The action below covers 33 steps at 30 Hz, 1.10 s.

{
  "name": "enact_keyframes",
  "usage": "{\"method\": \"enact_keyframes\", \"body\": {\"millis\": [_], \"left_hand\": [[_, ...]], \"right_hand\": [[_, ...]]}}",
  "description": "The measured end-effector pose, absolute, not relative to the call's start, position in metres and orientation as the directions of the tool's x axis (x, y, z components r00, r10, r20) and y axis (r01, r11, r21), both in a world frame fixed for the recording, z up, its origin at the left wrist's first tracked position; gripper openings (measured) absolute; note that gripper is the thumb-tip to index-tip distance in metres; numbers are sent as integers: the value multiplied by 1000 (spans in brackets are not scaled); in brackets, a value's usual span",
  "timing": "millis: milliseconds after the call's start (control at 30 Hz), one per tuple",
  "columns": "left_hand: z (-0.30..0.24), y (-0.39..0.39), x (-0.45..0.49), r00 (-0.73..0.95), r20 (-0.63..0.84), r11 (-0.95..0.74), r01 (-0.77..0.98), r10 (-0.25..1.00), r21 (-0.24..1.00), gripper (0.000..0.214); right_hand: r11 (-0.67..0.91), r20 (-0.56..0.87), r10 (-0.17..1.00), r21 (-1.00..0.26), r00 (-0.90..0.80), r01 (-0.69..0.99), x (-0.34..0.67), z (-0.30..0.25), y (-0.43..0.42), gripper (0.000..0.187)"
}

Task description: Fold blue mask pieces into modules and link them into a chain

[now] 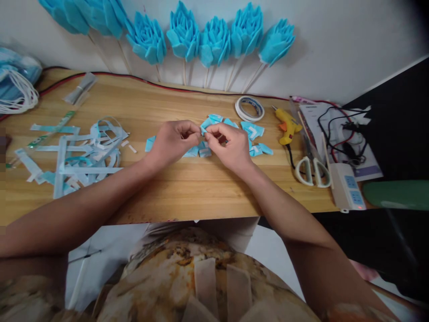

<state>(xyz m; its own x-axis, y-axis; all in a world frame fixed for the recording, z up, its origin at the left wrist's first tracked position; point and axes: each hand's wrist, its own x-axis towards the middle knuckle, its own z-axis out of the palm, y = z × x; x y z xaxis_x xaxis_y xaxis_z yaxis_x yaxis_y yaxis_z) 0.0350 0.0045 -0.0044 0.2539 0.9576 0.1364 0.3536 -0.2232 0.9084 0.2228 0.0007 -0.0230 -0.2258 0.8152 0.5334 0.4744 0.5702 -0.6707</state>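
Over the middle of the wooden table [201, 192], my left hand [176, 139] and my right hand [229, 144] meet fingertip to fingertip. Both pinch a small light-blue folded piece [203, 129], mostly covered by the fingers. Around and behind the hands lie several more blue folded pieces [252, 129], some with white strips on them. Part of one blue piece [150, 143] shows left of my left hand. A roll of white tape [250, 109] rests just beyond my right hand.
Blue scraps [90, 170] are heaped at left. Blue fabric flowers [214, 42] on sticks lean against the wall. To the right are a yellow glue gun [287, 126], scissors [311, 170], a power strip [348, 188] and cables. White cord [20, 94] lies far left.
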Motion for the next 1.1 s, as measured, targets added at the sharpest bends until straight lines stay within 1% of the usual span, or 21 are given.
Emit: {"method": "enact_keyframes", "body": {"millis": [267,600,800,1000,1100], "left_hand": [[-3,4,35,248,152,-229,320,957,919,14],[-7,3,36,250,211,-286,319,945,904,19],[-8,3,36,228,191,-258,319,955,912,18],[-9,3,35,229,170,-235,300,959,924,15],[-9,4,36,219,160,-223,304,962,926,14]], "right_hand": [[523,493,849,-735,-190,431,224,-17,1,13],[446,439,887,-735,-143,511,222,-16,1,10],[439,429,891,-734,-147,518,221,-16,0,11],[498,485,858,-710,-166,498,221,-19,-1,12],[486,470,865,-703,-173,520,220,-20,-1,12]]}}
